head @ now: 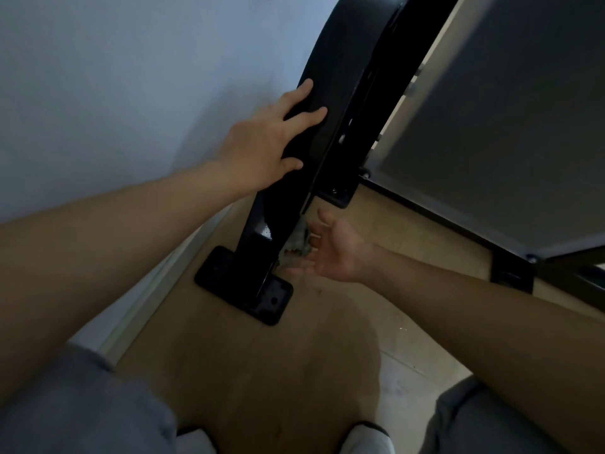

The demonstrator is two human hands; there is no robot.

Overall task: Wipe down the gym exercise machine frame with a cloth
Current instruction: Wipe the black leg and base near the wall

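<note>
A black machine frame post [327,132] slants up from a flat black foot plate [244,286] on the wooden floor. My left hand [265,142] lies flat on the post's left face with straight fingers spread. Low on the post's right side, my right hand [330,250] presses a grey cloth [299,244] against the frame with its palm turned toward the post. Most of the cloth is hidden between my hand and the post.
A pale wall [114,93] runs close along the left, with a white skirting board [147,290] below it. A grey panel [510,126] in a dark frame stands at the right. My knees and white socks fill the bottom edge.
</note>
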